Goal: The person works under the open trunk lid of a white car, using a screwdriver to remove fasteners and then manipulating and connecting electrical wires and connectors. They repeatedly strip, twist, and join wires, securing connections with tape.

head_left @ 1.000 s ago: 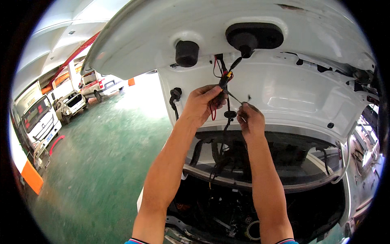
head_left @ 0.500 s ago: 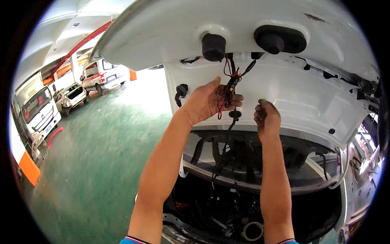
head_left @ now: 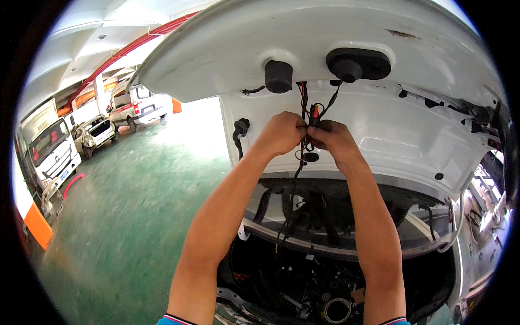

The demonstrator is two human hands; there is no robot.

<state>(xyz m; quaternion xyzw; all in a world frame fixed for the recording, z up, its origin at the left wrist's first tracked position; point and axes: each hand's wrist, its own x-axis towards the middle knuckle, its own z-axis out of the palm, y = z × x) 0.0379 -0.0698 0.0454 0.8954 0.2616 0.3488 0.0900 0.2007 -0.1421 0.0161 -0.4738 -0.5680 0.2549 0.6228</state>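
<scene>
"Where are your fingers?"

"Closed on the dark wiring bundle [head_left: 313,120]. My left hand [head_left: 284,132] pinches it from the left, my right hand [head_left: 337,138] from the right, fingertips almost meeting. Which strand each one grips I can't tell; my own knuckles hide it."

"And the bundle itself?"

"Between my hands, in front of the white inner panel [head_left: 384,127], with a small red piece [head_left: 316,111] showing at its far end."

"What worries you?"

"Pulling too hard, mostly. A black strand [head_left: 331,102] runs to the far right, up to the oval grommet [head_left: 374,64]; a sharp tug toward me could strain it or work a joint loose. Twisting might unseat that red piece too."

"Anything else?"

"Mixing up strands, since most look black and lie crowded together. And the hanging cable [head_left: 294,187] trails nearer me past the dark glass [head_left: 325,197]; if a forearm caught it, it could drag the bundle out of my grip."
</scene>
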